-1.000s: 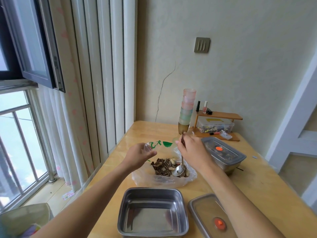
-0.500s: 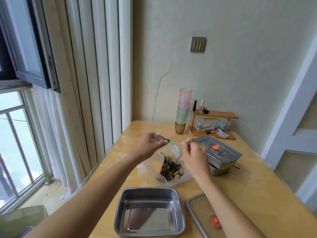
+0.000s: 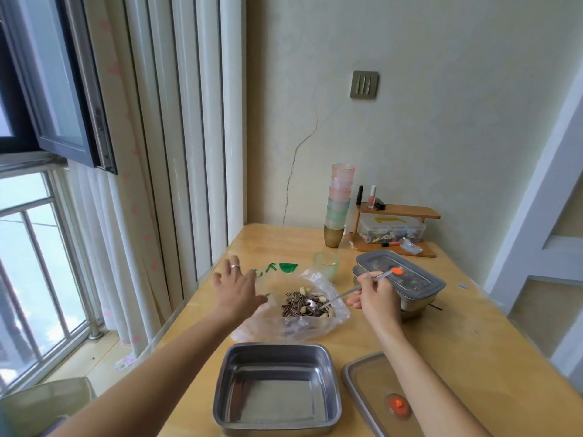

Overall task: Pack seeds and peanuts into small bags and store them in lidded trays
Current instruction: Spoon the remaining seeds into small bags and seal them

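On the left, the left hand [image 3: 235, 288] is spread with straight fingers and holds nothing; it covers the left edge of the clear plastic bag [image 3: 315, 326] and part of the thin bags with green print [image 3: 279, 268], whose number I cannot tell. Between both hands, the seeds and peanuts [image 3: 295, 302] lie in the plastic bag with the bowl of the spoon [image 3: 334, 299] among them, and the right hand [image 3: 377, 294] pinches the spoon's handle with curled fingers. The empty tray [image 3: 274, 346] stands nearer on the tabletop [image 3: 457, 335]; its lid [image 3: 362, 383] is cut off by the right forearm and the frame edge, and the right hand hides part of the stacked lidded trays [image 3: 413, 280].
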